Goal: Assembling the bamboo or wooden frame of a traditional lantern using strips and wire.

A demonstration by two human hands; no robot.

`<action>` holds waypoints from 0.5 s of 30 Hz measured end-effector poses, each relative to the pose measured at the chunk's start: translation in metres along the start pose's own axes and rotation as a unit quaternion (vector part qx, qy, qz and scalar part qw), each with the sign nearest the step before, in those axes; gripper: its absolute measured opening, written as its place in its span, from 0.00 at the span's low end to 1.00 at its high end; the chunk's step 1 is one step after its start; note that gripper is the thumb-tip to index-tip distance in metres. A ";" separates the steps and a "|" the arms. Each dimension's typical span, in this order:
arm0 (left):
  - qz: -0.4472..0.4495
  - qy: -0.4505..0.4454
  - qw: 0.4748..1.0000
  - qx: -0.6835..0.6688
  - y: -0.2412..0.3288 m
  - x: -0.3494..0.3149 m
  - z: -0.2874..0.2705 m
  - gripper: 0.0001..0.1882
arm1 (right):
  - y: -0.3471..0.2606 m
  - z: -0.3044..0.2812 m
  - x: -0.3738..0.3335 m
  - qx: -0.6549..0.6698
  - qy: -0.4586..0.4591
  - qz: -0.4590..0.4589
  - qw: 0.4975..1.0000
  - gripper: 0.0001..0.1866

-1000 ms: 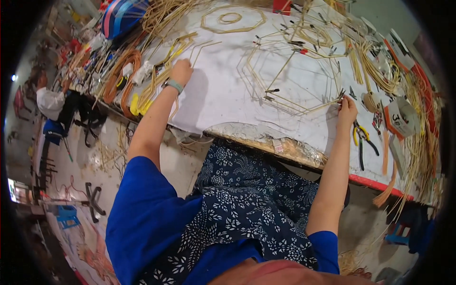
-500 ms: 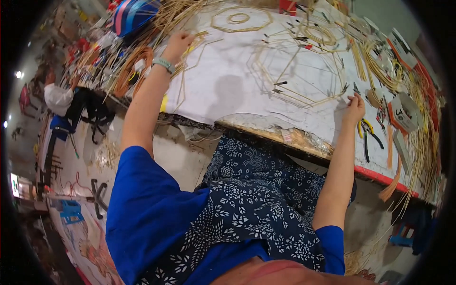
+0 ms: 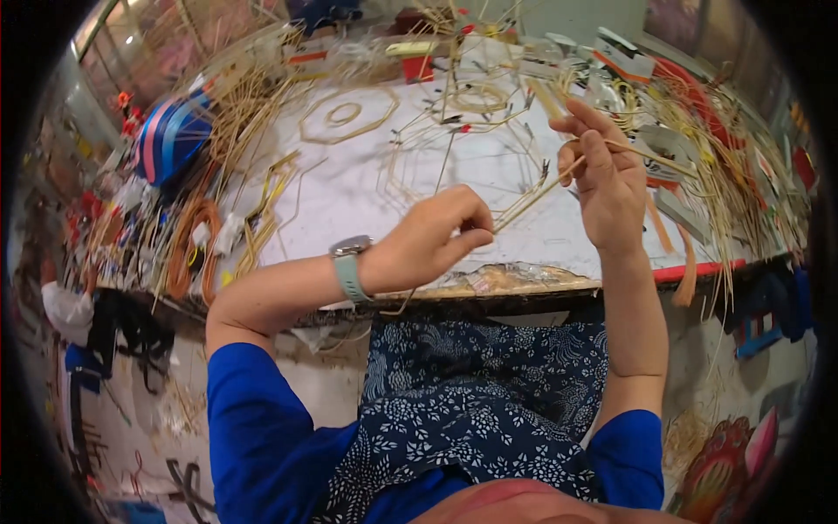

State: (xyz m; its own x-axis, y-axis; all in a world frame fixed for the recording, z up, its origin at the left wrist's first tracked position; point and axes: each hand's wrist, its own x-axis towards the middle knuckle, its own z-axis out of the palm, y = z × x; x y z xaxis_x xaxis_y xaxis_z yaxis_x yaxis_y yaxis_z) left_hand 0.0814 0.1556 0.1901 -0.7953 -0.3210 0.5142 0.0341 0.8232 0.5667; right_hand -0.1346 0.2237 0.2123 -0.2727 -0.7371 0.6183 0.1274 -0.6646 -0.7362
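Note:
A thin, pale bamboo strip (image 3: 534, 201) slants between my two hands above the near part of the worktable. My left hand (image 3: 436, 236), with a watch on its wrist, has its fingers curled round the strip's lower part; a bent end shows below that wrist. Higher up on the right, my right hand (image 3: 611, 175) pinches the strip between thumb and fingers. More strip runs out to the right past this hand. Just beyond lies an angular bamboo frame (image 3: 390, 166) with small dark clips at its joints, partly hidden by my hands.
A flat octagonal bamboo frame (image 3: 367, 129) with a ring inside lies farther back. Bundles of bamboo strips (image 3: 249, 96), a striped blue and pink object (image 3: 175, 135) and orange coils (image 3: 185, 249) crowd the left. Loose strips and a cardboard box (image 3: 624, 57) fill the right side.
My left hand has come from the strips at the far left to the middle. My right hand has risen from the table beside the frame. A bamboo strip is now in both.

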 end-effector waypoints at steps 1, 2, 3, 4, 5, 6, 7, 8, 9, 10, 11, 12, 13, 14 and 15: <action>0.015 0.002 1.000 -0.002 -0.005 0.006 0.006 0.04 | -0.008 -0.002 0.000 0.004 -0.008 0.010 1.000 0.17; 0.029 0.007 1.000 -0.004 -0.010 0.011 0.012 0.04 | -0.015 -0.006 -0.001 -0.005 -0.005 0.001 1.000 0.17; 0.042 0.013 0.999 -0.006 -0.015 0.016 0.015 0.04 | -0.022 -0.011 -0.003 -0.043 0.002 0.005 0.999 0.16; 0.051 0.014 0.999 -0.009 -0.019 0.020 0.017 0.04 | -0.027 -0.015 -0.005 -0.079 0.009 0.011 0.997 0.15; 0.070 0.018 0.997 0.007 -0.024 0.023 0.017 0.05 | -0.032 -0.019 -0.005 -0.114 0.015 0.018 0.993 0.15; 0.087 0.024 0.996 0.023 -0.028 0.026 0.016 0.05 | -0.038 -0.022 -0.002 -0.119 0.014 0.014 0.993 0.15; 0.105 0.026 0.993 0.036 -0.031 0.030 0.015 0.05 | -0.046 -0.023 -0.001 -0.212 0.008 0.001 0.977 0.14; 0.111 0.026 0.993 0.034 -0.032 0.035 0.013 0.05 | -0.055 -0.024 0.002 -0.301 0.002 -0.010 0.954 0.13; 0.125 0.035 0.990 0.053 -0.031 0.041 0.009 0.06 | -0.063 -0.023 0.005 -0.386 -0.004 -0.019 0.922 0.12; 0.137 0.044 0.987 0.072 -0.029 0.048 0.004 0.06 | -0.072 -0.022 0.011 -0.388 -0.003 -0.021 0.921 0.12; 0.149 0.053 0.983 0.092 -0.028 0.055 -0.001 0.07 | -0.082 -0.021 0.022 -0.413 -0.028 -0.009 0.910 0.12; 0.154 0.053 0.982 0.094 -0.023 0.066 -0.006 0.07 | -0.096 -0.019 0.033 -0.437 -0.050 -0.001 0.898 0.12; 0.181 0.078 0.976 0.097 -0.019 0.079 -0.011 0.08 | -0.112 -0.015 0.044 -0.474 -0.043 -0.028 0.879 0.12; 0.204 0.104 0.968 0.101 -0.016 0.090 -0.020 0.09 | -0.127 -0.010 0.058 -0.507 -0.038 -0.054 0.859 0.12; 0.236 0.151 0.953 0.119 -0.012 0.101 -0.034 0.10 | -0.144 -0.014 0.076 -0.520 -0.026 -0.101 0.848 0.12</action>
State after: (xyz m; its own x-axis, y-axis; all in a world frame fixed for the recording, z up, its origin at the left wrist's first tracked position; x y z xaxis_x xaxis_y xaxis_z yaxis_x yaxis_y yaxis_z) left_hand 0.0214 0.0976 0.2569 -0.5135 0.0198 0.8579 0.1768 0.9807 0.0832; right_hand -0.1865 0.2648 0.3614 -0.1433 -0.6436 0.7519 -0.8333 -0.3314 -0.4425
